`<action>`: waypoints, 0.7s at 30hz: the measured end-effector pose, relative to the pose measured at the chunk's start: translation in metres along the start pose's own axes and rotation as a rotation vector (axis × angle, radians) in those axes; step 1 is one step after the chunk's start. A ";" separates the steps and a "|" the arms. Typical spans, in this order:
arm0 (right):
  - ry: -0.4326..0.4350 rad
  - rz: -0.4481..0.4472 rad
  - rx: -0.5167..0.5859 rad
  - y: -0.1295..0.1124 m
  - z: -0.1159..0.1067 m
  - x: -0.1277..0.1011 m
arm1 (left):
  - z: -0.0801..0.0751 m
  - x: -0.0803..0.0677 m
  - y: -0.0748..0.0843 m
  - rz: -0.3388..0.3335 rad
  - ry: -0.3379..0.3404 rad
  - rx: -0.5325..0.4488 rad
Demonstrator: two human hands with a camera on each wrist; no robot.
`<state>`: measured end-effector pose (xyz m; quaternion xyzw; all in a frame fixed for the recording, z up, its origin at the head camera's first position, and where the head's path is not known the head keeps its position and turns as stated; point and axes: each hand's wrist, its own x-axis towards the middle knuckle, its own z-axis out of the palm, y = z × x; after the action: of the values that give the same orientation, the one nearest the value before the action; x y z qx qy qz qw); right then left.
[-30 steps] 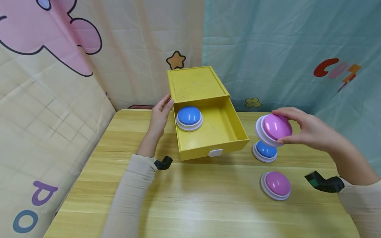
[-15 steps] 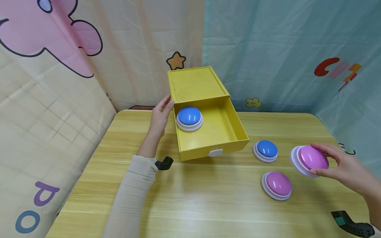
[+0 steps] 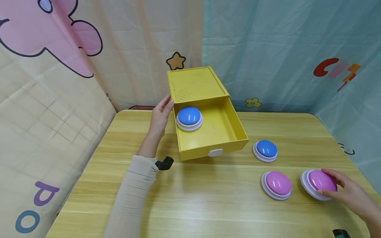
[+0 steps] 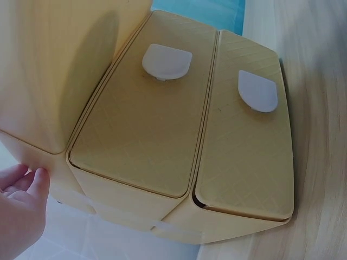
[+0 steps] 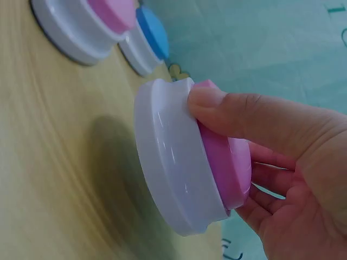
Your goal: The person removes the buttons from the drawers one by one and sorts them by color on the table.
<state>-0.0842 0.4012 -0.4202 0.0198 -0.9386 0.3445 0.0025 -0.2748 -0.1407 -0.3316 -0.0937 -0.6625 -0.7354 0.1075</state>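
Observation:
My right hand (image 3: 348,191) pinches a pink push button (image 3: 322,181) with a white base by its rim, at the table's right. In the right wrist view, this button (image 5: 176,157) is tilted close over the wood, its shadow beneath. My left hand (image 3: 160,115) touches the left side of a yellow drawer cabinet (image 3: 197,84), near the front edge of its top. The top drawer (image 3: 212,147) is pulled out, with a blue push button (image 3: 189,116) inside at the back left. In the left wrist view, the fingertips (image 4: 40,176) lie against the cabinet's side wall.
Left of the held button, a second pink push button (image 3: 278,184) sits on the wooden table (image 3: 208,205). Behind it stands another blue push button (image 3: 266,149). Two lower drawers, the middle one (image 4: 141,114) included, are closed. Printed curtains (image 3: 268,49) surround the table.
My right hand has carried the pink push button right, toward me and down, from beside the drawer to low over the table's right side. The left hand stays at the cabinet.

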 end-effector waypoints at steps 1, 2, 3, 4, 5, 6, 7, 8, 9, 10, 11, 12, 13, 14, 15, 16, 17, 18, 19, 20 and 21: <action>0.003 -0.007 0.009 0.003 0.001 0.000 | 0.000 0.000 0.000 0.000 0.001 -0.001; 0.001 -0.009 0.019 0.007 0.003 0.000 | 0.000 0.000 -0.001 0.000 0.002 -0.002; 0.002 -0.024 0.029 0.009 0.004 0.000 | 0.000 0.001 -0.001 0.001 0.002 -0.004; 0.004 -0.039 0.037 0.012 0.005 0.000 | 0.000 0.001 -0.001 0.001 0.002 -0.005; 0.002 -0.045 0.039 0.013 0.006 0.000 | 0.000 0.001 -0.001 0.001 0.002 -0.005; 0.002 -0.052 0.037 0.014 0.006 0.001 | 0.000 0.001 -0.002 0.000 0.003 -0.005; -0.005 -0.059 0.031 0.015 0.007 0.001 | 0.000 0.001 -0.002 0.001 0.002 -0.005; -0.011 -0.061 0.021 0.016 0.007 0.002 | 0.001 0.001 -0.002 0.001 0.000 -0.004; -0.016 -0.057 0.000 0.016 0.007 0.002 | 0.001 0.000 -0.002 0.002 -0.001 -0.003; -0.023 -0.045 -0.017 0.015 0.007 0.002 | 0.001 0.000 -0.002 0.003 -0.001 -0.003; -0.029 -0.034 -0.036 0.014 0.007 0.003 | 0.001 0.000 -0.002 0.003 -0.002 -0.003; -0.033 -0.031 -0.054 0.013 0.008 0.003 | 0.001 0.000 -0.001 0.003 -0.003 -0.003; -0.036 -0.027 -0.066 0.012 0.008 0.003 | 0.001 0.000 -0.001 0.004 -0.002 -0.002; -0.038 -0.021 -0.075 0.011 0.008 0.003 | 0.001 0.000 -0.001 0.002 -0.002 -0.001; -0.036 -0.017 -0.079 0.009 0.008 0.003 | 0.001 0.000 -0.001 0.001 -0.001 0.000; -0.037 -0.017 -0.077 0.008 0.009 0.004 | 0.000 0.000 -0.001 -0.001 -0.001 0.001; -0.039 -0.015 -0.079 0.008 0.009 0.004 | 0.000 0.000 -0.001 -0.002 -0.003 -0.001; -0.043 -0.011 -0.081 0.007 0.009 0.004 | 0.000 0.000 0.000 -0.002 -0.006 -0.007; -0.052 -0.003 -0.080 0.005 0.009 0.004 | 0.001 -0.001 0.002 -0.006 -0.009 -0.008; -0.061 0.004 -0.082 0.005 0.008 0.005 | 0.001 -0.003 0.005 -0.009 -0.014 -0.008; -0.073 0.015 -0.084 0.005 0.008 0.005 | 0.002 -0.005 0.008 -0.011 -0.017 -0.009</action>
<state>-0.0895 0.3999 -0.4297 0.0249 -0.9518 0.3039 -0.0334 -0.2681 -0.1393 -0.3247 -0.0965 -0.6604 -0.7383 0.0973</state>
